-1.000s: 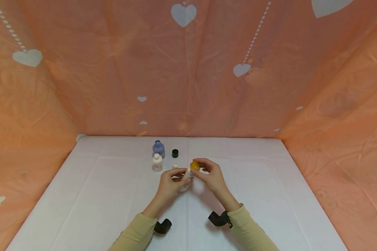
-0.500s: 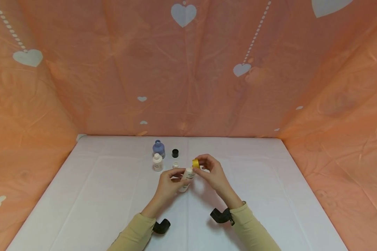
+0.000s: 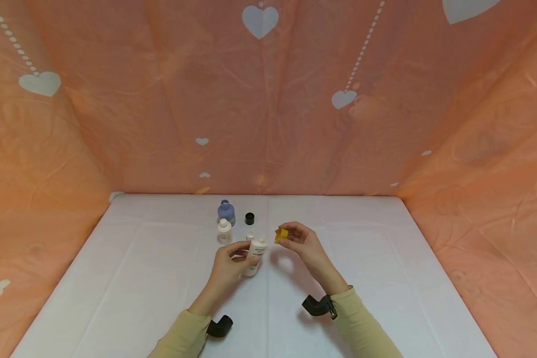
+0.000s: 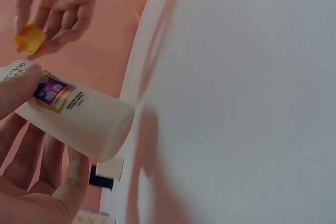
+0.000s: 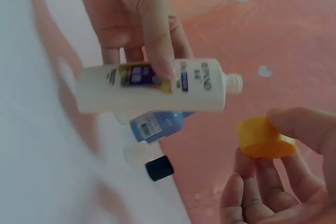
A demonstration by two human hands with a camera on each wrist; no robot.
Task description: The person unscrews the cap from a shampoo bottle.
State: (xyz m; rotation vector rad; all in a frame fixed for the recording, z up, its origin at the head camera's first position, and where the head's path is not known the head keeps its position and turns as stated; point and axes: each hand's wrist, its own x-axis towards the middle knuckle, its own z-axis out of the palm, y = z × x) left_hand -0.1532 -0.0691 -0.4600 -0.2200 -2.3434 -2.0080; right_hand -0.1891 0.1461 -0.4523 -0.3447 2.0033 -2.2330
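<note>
My left hand grips a white bottle with a purple and gold label, held above the table and leaning. In the right wrist view its threaded neck is bare. My right hand pinches a yellow cap between thumb and fingers, a short way to the right of the neck and apart from it. In the left wrist view the cap shows beyond the bottle's top end, which my left thumb partly covers.
Behind my left hand stand a blue bottle and a small white bottle, both without caps. A black cap lies right of them, with a small white item nearer. Orange cloth hangs around the white table.
The yellow cap has come away from the bottle's neck in my right hand. My left hand has shifted left with the bottle, and the gap between the hands has widened.
</note>
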